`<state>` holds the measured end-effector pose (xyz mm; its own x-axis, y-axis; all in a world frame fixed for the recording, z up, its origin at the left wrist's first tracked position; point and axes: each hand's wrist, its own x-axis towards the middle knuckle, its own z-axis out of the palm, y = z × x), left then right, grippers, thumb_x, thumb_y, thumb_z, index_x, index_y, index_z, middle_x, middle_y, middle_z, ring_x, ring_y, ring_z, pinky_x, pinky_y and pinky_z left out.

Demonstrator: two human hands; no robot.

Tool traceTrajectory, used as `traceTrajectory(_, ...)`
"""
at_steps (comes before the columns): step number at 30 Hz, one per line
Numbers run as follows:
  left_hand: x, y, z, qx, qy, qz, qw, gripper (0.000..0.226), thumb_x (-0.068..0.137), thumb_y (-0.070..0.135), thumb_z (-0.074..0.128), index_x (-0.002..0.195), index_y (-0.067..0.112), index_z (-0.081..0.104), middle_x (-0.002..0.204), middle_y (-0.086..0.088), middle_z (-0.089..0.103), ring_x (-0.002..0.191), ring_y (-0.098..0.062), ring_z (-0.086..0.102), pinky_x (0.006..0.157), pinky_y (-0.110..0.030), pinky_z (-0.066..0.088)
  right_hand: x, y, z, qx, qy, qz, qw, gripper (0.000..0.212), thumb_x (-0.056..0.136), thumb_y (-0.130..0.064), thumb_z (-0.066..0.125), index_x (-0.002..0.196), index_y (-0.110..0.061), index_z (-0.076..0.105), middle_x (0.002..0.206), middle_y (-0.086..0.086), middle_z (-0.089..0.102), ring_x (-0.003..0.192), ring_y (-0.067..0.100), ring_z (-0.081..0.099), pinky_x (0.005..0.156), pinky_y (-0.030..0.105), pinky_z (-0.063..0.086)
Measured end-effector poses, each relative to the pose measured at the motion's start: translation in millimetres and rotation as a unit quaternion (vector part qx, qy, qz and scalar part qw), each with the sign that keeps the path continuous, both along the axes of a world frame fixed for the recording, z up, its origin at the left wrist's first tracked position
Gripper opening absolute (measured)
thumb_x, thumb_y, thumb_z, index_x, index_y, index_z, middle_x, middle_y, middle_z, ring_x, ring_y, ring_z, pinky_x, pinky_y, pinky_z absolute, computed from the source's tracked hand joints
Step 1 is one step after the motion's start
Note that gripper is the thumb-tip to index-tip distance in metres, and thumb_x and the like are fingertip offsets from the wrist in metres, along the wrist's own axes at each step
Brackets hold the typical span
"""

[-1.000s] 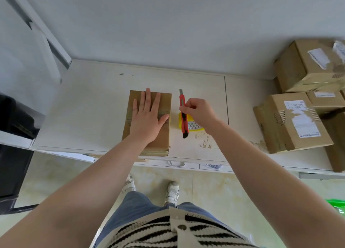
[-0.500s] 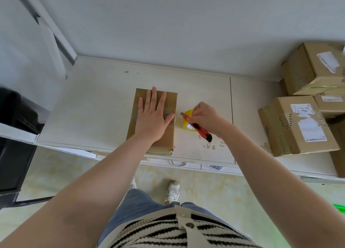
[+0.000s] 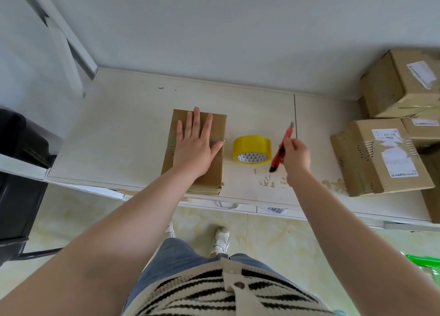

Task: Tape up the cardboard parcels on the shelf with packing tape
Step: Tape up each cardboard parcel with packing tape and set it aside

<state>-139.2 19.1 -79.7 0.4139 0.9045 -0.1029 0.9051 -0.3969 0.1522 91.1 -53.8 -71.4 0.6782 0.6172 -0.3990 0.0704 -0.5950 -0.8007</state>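
Observation:
A flat brown cardboard parcel (image 3: 215, 173) lies on the white shelf (image 3: 119, 135), reaching to its front edge. My left hand (image 3: 195, 144) rests flat on top of it with fingers spread. A yellow roll of packing tape (image 3: 252, 149) sits just to the right of the parcel. Right of the roll, my right hand (image 3: 295, 156) grips a red utility knife (image 3: 282, 148), blade end pointing away from me and its black end near the shelf.
Several labelled cardboard boxes (image 3: 381, 156) are stacked at the right end of the shelf. Cardboard crumbs (image 3: 269, 182) lie in front of the tape roll. A black bin (image 3: 19, 163) stands at the left. The wall rises behind the shelf.
My right hand has moved right with the knife, away from the parcel's edge, uncovering the tape roll. My left hand stays flat on the parcel.

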Motion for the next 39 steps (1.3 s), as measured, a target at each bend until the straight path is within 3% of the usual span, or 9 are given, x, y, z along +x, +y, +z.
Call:
traceTrajectory(5, 0.4, 0.8, 0.9, -0.001, 0.006, 0.000, 1.000, 0.077, 0.096, 0.060, 0.017, 0.157, 0.019, -0.007, 0.162, -0.015, -0.020, 0.151, -0.030, -0.016, 0.121, -0.047, -0.010, 6.4, -22.7, -40.4, -0.133, -0.063, 0.089, 0.985, 0.022, 0.103, -0.022, 0.045, 0.104, -0.006, 0.060, 0.077, 0.003, 0.055, 0.065, 0.021, 0.051, 0.052, 0.028, 0.039)
traceTrajectory(8, 0.0, 0.8, 1.9, -0.001, 0.006, -0.002, 1.000, 0.076, 0.099, 0.058, 0.022, 0.157, 0.019, -0.007, 0.162, -0.015, -0.020, 0.151, -0.030, -0.016, 0.121, -0.046, -0.011, 1.7, -18.5, -33.3, -0.198, -0.160, 0.089, 0.963, 0.031, 0.100, -0.036, 0.052, 0.120, -0.012, 0.054, 0.114, 0.010, 0.057, 0.101, 0.028, 0.056, 0.079, 0.039, 0.049)
traceTrajectory(10, -0.1, 0.1, 1.8, 0.000, 0.005, -0.002, 1.000, 0.076, 0.100, 0.058, 0.022, 0.158, 0.019, -0.007, 0.162, -0.015, -0.020, 0.151, -0.030, -0.016, 0.121, -0.046, -0.010, -1.6, -6.2, -17.8, -0.139, -0.215, 0.094, 0.962, 0.033, 0.098, -0.031, 0.054, 0.126, -0.014, 0.053, 0.128, 0.012, 0.051, 0.119, 0.030, 0.046, 0.093, 0.040, 0.041)
traceTrajectory(12, -0.1, 0.4, 1.3, -0.001, 0.012, -0.002, 1.000, 0.076, 0.099, 0.059, 0.017, 0.157, 0.019, -0.009, 0.162, -0.014, -0.021, 0.151, -0.029, -0.017, 0.121, -0.046, -0.010, -11.0, 16.7, 5.3, -0.021, -0.236, 0.193, 0.952, 0.030, 0.096, -0.025, 0.056, 0.125, -0.019, 0.056, 0.125, 0.008, 0.052, 0.120, 0.026, 0.044, 0.093, 0.032, 0.034)
traceTrajectory(16, -0.3, 0.7, 3.4, -0.002, 0.015, -0.001, 1.000, 0.077, 0.098, 0.061, 0.017, 0.157, 0.019, -0.008, 0.163, -0.014, -0.019, 0.151, -0.029, -0.014, 0.121, -0.046, -0.009, -35.8, 65.8, 35.1, -0.054, -0.220, 0.468, 0.854, 0.037, 0.093, -0.018, 0.054, 0.129, -0.026, 0.057, 0.129, 0.006, 0.051, 0.124, 0.023, 0.041, 0.100, 0.034, 0.034)
traceTrajectory(20, 0.2, 1.0, 4.4, -0.008, 0.016, 0.000, 1.000, 0.076, 0.100, 0.059, 0.023, 0.157, 0.019, -0.008, 0.163, -0.014, -0.020, 0.151, -0.029, -0.015, 0.121, -0.046, -0.010, -41.5, 80.3, 30.7, -0.149, -0.168, 0.551, 0.804, 0.030, 0.092, -0.019, 0.051, 0.118, -0.027, 0.064, 0.131, 0.002, 0.056, 0.121, 0.021, 0.052, 0.103, 0.038, 0.041)
traceTrajectory(33, 0.1, 2.1, 4.9, -0.021, 0.025, -0.005, 0.999, 0.074, 0.101, 0.058, 0.016, 0.155, 0.019, -0.016, 0.160, -0.013, -0.028, 0.149, -0.028, -0.023, 0.120, -0.046, -0.013, -28.3, 45.1, 28.9, -0.035, -0.065, 0.415, 0.907, 0.007, 0.085, -0.003, 0.068, 0.086, -0.010, 0.069, 0.086, -0.005, 0.063, 0.085, 0.008, 0.055, 0.072, 0.015, 0.039)
traceTrajectory(37, 2.1, 0.4, 8.3, -0.028, 0.054, -0.004, 0.998, 0.073, 0.100, 0.058, 0.010, 0.154, 0.020, -0.022, 0.158, -0.017, -0.031, 0.147, -0.031, -0.027, 0.118, -0.050, -0.014, -18.8, 19.1, 31.4, 0.000, -0.018, 0.273, 0.962, 0.007, 0.086, -0.005, 0.067, 0.086, -0.012, 0.068, 0.085, -0.005, 0.061, 0.081, 0.009, 0.054, 0.073, 0.026, 0.043)
traceTrajectory(39, 5.4, -2.3, 14.4, 0.039, 0.083, -0.023, 0.996, 0.072, 0.098, 0.055, 0.010, 0.156, 0.021, -0.017, 0.160, -0.021, -0.023, 0.149, -0.035, -0.022, 0.116, -0.058, -0.012, -16.2, 9.3, 37.3, 0.012, 0.016, 0.205, 0.979, 0.007, 0.089, -0.011, 0.067, 0.087, -0.018, 0.067, 0.087, -0.005, 0.061, 0.079, 0.010, 0.054, 0.071, 0.027, 0.043)
